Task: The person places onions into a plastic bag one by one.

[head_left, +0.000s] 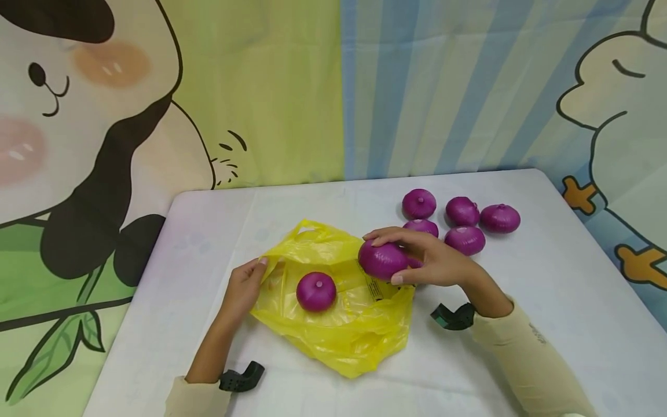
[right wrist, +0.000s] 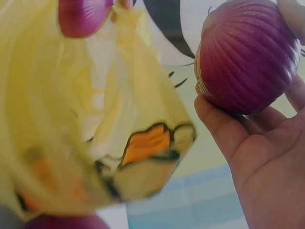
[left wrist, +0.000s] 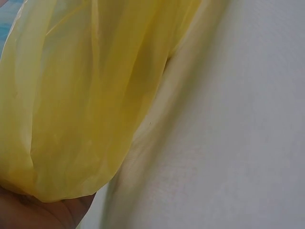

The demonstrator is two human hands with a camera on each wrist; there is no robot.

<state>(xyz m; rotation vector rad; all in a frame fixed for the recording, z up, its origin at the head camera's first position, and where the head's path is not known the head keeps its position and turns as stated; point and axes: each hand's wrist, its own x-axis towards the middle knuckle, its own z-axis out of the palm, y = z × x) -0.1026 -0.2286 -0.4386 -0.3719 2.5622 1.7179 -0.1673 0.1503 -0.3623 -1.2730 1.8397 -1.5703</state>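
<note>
A yellow plastic bag (head_left: 359,330) lies spread on the white table, its mouth facing up. My left hand (head_left: 245,289) pinches the bag's left edge between thumb and fingers; in the left wrist view the yellow film (left wrist: 86,105) hides most of that hand. One purple onion (head_left: 316,291) sits on the bag's yellow plastic near its middle. Over the bag's right side my right hand (head_left: 432,258) grips another purple onion (head_left: 383,260), thumb below and fingers on top. The right wrist view shows this held onion (right wrist: 248,57) close up, apart from the bag.
Several more purple onions (head_left: 500,218) stand grouped at the back right of the white table (head_left: 208,231), some partly behind my right hand. A cartoon-printed cloth (head_left: 292,87) hangs behind the table. Black devices (head_left: 452,317) sit at both wrists.
</note>
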